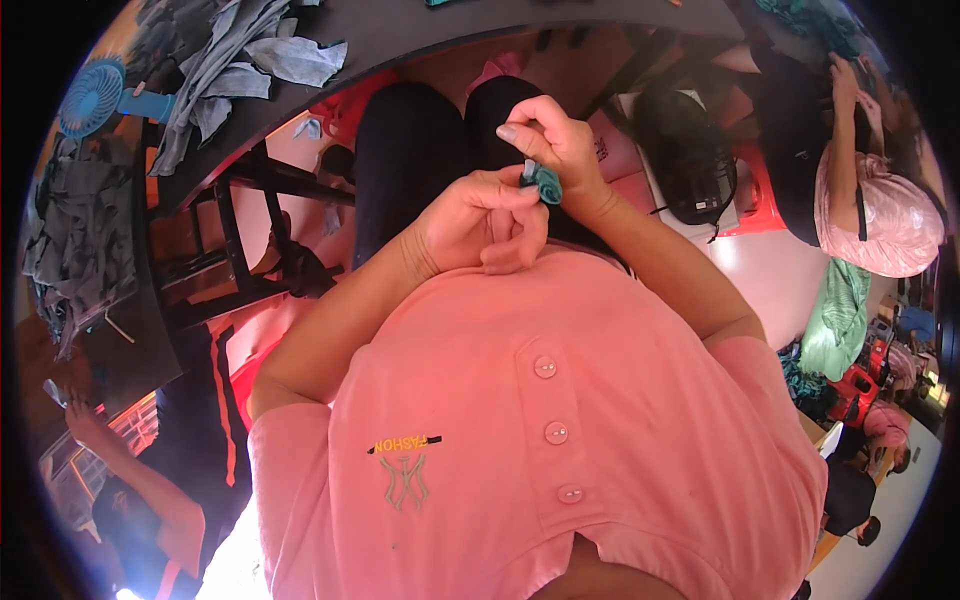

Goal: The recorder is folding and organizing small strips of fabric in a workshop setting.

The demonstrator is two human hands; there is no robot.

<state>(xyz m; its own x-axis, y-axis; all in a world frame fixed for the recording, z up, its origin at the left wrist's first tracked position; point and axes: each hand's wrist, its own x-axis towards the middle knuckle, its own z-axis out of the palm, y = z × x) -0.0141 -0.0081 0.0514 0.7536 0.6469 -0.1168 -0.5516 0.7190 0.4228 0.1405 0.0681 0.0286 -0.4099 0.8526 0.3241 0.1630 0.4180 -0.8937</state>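
The person sits with both hands held up close in front of the chest, above the lap. Between the hands is a small teal fabric roll [545, 184], wound up tight like a little rose. The left hand [480, 222] is curled almost closed, and its thumb and first finger pinch the near side of the roll. The right hand [548, 135] bends over the roll from the far side, with its fingers folded in and its fingertips pressing on the top of it. The two hands touch each other around the roll, so only a bit of teal peeks out. The person wears a pink shirt [520, 420] with three round buttons down the front and dark trousers [410, 160] on the knees just past the hands. Far to the left is a dark table [420, 40] with a pile of grey cloth scraps [230, 70] on it, and a small blue fan [95, 97] stands at the left end of that pile. More grey scraps hang down at the far left edge. To the right, on the floor, lies a black bag [690, 150] beside something red. Further right another person in a shiny pink top [880, 220] is bent over. At the near left, someone else's arm [120, 455] reaches up.
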